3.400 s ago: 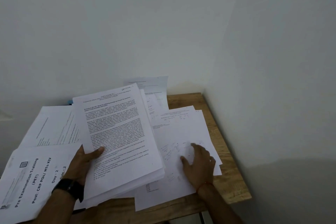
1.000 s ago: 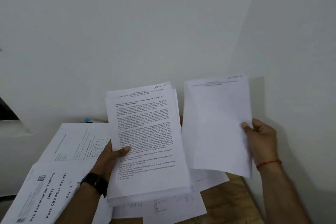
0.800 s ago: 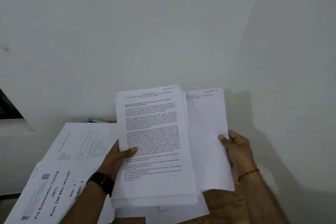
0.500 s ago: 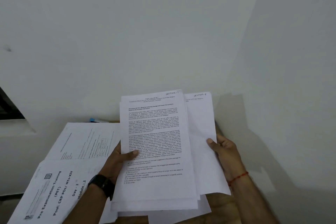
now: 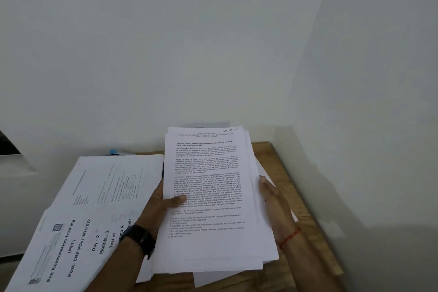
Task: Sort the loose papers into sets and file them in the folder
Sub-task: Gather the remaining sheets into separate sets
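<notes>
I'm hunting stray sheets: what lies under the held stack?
Under the stack, white sheets poke out at its lower edge, lying on the wooden table. Their print, and anything deeper, is covered.

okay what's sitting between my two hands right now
In the head view, the held stack of printed papers fills the stretch: the left hand grips its left edge and the right hand presses its right edge.

Count: two hands (image 5: 163, 204), one held paper stack (image 5: 208, 197), two paper piles (image 5: 111, 182) on one table (image 5: 284, 173), one wristwatch (image 5: 139, 239).
</notes>
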